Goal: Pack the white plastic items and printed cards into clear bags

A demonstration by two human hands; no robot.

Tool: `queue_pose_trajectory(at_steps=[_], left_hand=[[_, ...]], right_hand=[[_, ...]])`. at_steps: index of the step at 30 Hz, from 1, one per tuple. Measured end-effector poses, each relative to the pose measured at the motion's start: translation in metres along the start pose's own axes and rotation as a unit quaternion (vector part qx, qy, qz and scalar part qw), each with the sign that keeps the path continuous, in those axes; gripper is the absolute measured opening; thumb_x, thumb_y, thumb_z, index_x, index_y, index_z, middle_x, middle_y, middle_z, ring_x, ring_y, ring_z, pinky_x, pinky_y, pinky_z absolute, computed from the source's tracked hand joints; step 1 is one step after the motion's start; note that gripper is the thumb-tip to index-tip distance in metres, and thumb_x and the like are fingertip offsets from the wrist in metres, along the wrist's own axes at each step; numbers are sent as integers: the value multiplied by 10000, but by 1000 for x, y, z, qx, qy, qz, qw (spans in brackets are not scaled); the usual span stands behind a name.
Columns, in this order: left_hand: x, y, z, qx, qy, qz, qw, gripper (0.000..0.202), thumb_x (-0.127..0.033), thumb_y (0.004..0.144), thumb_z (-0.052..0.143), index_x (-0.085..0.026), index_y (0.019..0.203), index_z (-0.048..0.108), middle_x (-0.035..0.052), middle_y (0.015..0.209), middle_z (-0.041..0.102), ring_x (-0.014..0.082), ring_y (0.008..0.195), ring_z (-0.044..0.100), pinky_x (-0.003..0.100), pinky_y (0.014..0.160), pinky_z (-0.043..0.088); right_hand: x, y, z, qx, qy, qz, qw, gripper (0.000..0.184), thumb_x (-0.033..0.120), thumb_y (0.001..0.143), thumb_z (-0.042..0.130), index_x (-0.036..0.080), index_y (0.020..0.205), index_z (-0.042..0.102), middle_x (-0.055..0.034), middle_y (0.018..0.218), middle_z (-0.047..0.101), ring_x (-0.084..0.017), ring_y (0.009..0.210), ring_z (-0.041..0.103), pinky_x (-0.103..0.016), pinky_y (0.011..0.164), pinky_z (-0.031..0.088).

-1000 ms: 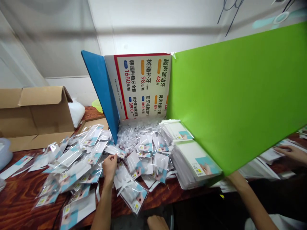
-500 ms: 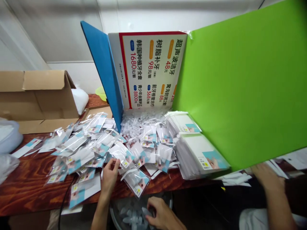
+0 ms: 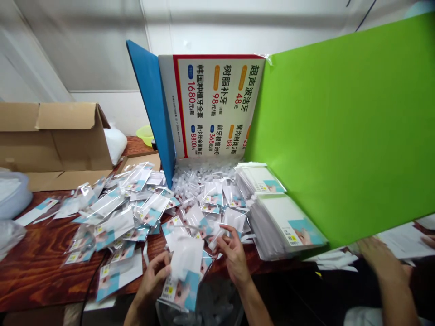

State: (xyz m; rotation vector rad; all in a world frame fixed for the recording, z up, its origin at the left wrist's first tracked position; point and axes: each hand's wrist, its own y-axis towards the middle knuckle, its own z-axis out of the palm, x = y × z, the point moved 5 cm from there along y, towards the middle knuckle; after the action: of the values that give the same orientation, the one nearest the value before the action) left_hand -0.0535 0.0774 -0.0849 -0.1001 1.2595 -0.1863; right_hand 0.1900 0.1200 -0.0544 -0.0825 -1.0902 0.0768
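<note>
My left hand (image 3: 154, 276) pinches the left side of a clear plastic packet (image 3: 186, 267) with a white and blue printed card in it, over the table's front edge. To its right, my right hand (image 3: 234, 253) is closed on a small translucent plastic piece (image 3: 215, 241), fingertips pointing up and left. More card packets (image 3: 115, 226) are heaped to the left and behind my hands. A bucket (image 3: 220, 303) of similar translucent pieces is below the table edge, partly hidden by the packet and my right arm.
Stacks of card packets (image 3: 285, 217) stand against a green board (image 3: 346, 127). A blue panel (image 3: 152, 104) and a printed price board (image 3: 217, 104) enclose a pile of small translucent pieces (image 3: 190, 174). A cardboard box (image 3: 71, 145) is at left. Another person's hand (image 3: 377, 253) works at right.
My right hand has risen from the bucket to table height with a translucent piece. My left hand has moved down, drawing a packet to the table's front edge.
</note>
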Motion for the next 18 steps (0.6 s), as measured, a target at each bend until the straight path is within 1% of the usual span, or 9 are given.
queue_pose_trajectory(at_steps=[2,4,6,8,9,12,14,16,18], left_hand=[[5,-4,6,36,-5,-17,999,519,-562,598,847,-186,576,490,-16,591,523,111,546,439,217,515,320],[11,-6,11,58,-9,-35,998,508,-548,602,853,-177,570,507,-14,584,516,107,544,428,216,516,301],[16,-8,15,70,-17,-52,996,504,-545,607,852,-176,577,510,-20,581,505,97,532,404,215,511,276],[22,-9,18,79,-27,-68,994,514,-563,610,840,-181,582,496,-31,569,485,87,510,370,215,500,249],[25,-10,19,83,-34,-75,993,520,-572,609,833,-185,584,487,-37,563,474,83,501,355,215,494,238],[31,-9,23,93,-53,-92,990,481,-537,643,808,-189,596,479,-44,567,455,78,499,332,214,490,222],[34,-8,26,101,-62,-103,988,435,-481,655,800,-186,602,485,-45,569,449,78,503,328,212,495,218],[35,-7,31,104,-67,-112,986,400,-437,659,792,-185,606,486,-45,574,446,80,512,330,210,502,215],[34,-7,35,100,-71,-117,986,370,-409,671,771,-187,616,480,-46,583,441,82,523,331,209,510,218]], right_hand=[[-5,6,8,4,50,10,999,516,409,788,815,231,1156,499,70,653,657,-115,506,596,-210,481,454],[-9,6,11,12,80,25,996,505,402,754,850,234,1097,520,73,640,651,-107,494,582,-196,468,409],[-15,1,11,25,93,48,994,523,408,714,882,240,1068,535,72,641,651,-102,474,561,-196,463,383],[-22,-4,6,39,92,72,992,534,436,690,893,246,1054,551,64,632,655,-109,459,543,-204,455,366],[-25,-7,2,42,86,81,992,530,450,684,892,248,1047,563,52,643,668,-121,476,558,-213,464,375],[-33,-11,-11,49,29,89,994,453,504,694,865,235,974,633,8,698,706,-157,575,619,-247,534,421],[-33,-12,-17,68,-24,81,994,385,524,690,855,209,846,698,2,689,681,-149,590,593,-259,565,416],[-28,-12,-20,97,-71,54,991,387,548,655,864,186,729,748,-7,702,646,-153,640,567,-276,611,420],[-21,-15,-21,129,-130,27,983,415,593,677,829,183,730,793,-27,764,630,-185,742,569,-310,702,441]])
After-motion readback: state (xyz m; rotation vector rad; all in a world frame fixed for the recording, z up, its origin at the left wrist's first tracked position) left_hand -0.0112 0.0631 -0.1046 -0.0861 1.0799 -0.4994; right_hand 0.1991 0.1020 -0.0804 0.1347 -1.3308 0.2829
